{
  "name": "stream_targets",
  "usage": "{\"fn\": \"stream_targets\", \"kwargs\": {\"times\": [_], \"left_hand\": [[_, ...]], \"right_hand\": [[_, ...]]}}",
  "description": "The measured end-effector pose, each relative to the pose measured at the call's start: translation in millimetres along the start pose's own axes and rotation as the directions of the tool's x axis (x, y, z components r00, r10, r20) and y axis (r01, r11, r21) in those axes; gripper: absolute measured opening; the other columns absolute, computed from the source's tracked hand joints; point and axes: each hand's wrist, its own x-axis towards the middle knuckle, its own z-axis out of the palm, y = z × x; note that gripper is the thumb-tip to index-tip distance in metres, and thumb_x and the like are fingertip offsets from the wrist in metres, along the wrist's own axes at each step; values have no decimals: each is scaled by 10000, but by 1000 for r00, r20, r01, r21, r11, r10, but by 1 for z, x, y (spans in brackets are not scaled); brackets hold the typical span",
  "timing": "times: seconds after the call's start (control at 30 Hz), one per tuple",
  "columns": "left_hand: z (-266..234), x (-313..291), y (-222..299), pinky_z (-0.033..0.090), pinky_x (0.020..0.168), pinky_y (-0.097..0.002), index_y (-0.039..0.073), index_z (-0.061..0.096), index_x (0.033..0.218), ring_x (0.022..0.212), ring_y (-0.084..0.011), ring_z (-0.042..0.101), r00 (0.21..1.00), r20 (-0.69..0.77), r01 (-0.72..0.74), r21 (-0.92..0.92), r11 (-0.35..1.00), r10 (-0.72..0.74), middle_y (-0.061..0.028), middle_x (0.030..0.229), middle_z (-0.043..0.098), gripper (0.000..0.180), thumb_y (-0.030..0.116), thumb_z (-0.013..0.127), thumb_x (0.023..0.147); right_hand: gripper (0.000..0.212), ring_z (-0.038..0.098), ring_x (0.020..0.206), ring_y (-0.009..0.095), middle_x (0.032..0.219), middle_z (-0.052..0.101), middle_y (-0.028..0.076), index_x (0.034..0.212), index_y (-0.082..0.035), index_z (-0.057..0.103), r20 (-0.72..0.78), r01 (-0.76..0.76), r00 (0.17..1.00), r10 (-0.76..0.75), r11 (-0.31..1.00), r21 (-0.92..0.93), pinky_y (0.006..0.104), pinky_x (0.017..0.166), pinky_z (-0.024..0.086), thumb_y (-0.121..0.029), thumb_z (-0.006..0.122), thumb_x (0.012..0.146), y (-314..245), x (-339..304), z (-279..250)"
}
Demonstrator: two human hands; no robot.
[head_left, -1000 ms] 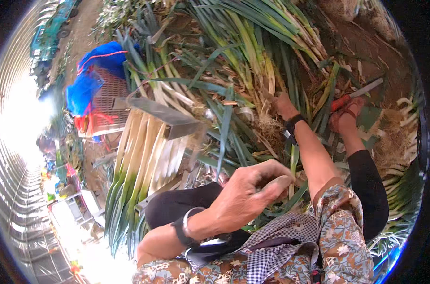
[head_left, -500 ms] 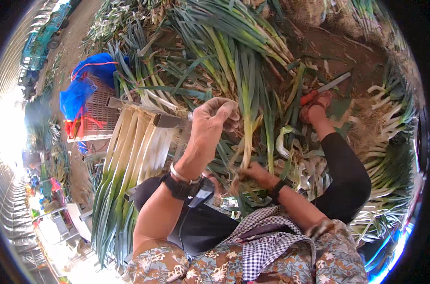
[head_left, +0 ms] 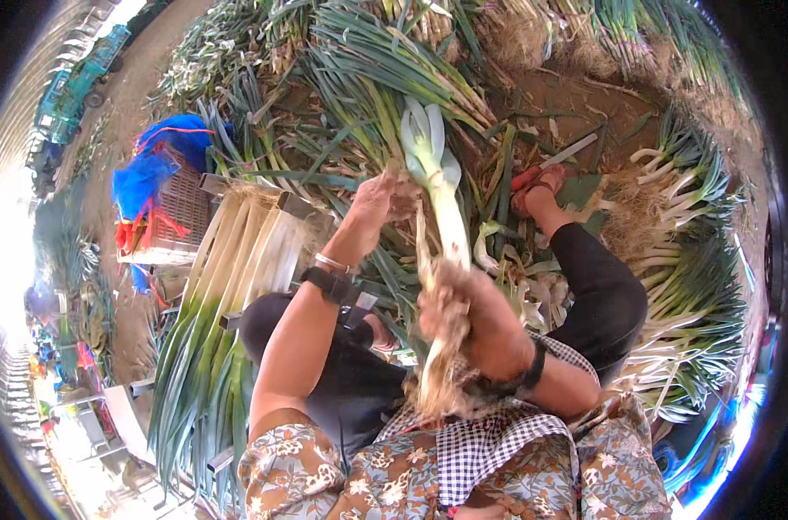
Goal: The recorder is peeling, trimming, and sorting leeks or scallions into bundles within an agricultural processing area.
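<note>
My right hand (head_left: pixel 476 321) is closed round the lower end of a thick leek (head_left: pixel 447 217), with dry roots and papery brown skin about the fingers. The leek tilts away from me, its pale blue-green folded leaves at the far end. Beside its upper stem, my left hand (head_left: pixel 378 204) has curled, slightly smeared fingers. A loose strip of dry skin (head_left: pixel 422 238) hangs between that hand and the right one; whether the left fingers hold it is not clear.
Left of my knee, a metal rack (head_left: pixel 294 206) holds several long leeks (head_left: pixel 212 286). Beyond it stands a basket (head_left: pixel 179 212) with blue netting (head_left: pixel 142 182). Leek piles (head_left: pixel 385 61) lie ahead, more leeks (head_left: pixel 684 312) to the right. A knife (head_left: pixel 567 152) lies by my sandalled foot (head_left: pixel 537 195).
My right hand has lifted the leek up and toward me, with dry skin now bunched round its fingers. My left hand has shifted slightly left and stays beside the stem.
</note>
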Motion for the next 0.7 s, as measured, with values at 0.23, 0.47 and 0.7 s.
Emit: {"fn": "stream_targets", "kwargs": {"times": [0.23, 0.47, 0.7], "left_hand": [[38, -22, 44, 493, 861, -366, 2, 517, 1200, 951, -199, 600, 977, -12, -200, -365, 909, 211, -86, 1068, 606, 370, 254, 566, 934], [15, -36, 76, 518, 652, -286, 37, 585, 1114, 773, -129, 621, 919, -9, -384, -239, 892, 393, -21, 892, 635, 364, 274, 683, 856], [16, -44, 78, 488, 593, -243, 14, 661, 960, 661, -67, 580, 787, -184, -611, -99, 785, 589, -2, 799, 636, 269, 254, 703, 845]], "right_hand": [[210, 561, 610, 136, 770, 534, 36, 987, -38, 504, 211, 155, 973, -89, 934, -323, 287, 542, 482, -195, 617, 902, 30, -6, -25], [257, 553, 873, 90, 907, 589, 10, 1061, -39, 536, 395, 288, 919, 10, 668, -686, 267, 801, 459, -193, 640, 884, 35, 53, -69], [460, 517, 1035, 136, 1094, 593, 75, 1138, 19, 551, 490, 701, 712, -504, 460, -545, 301, 924, 393, -359, 632, 889, -6, 108, -7]]}}
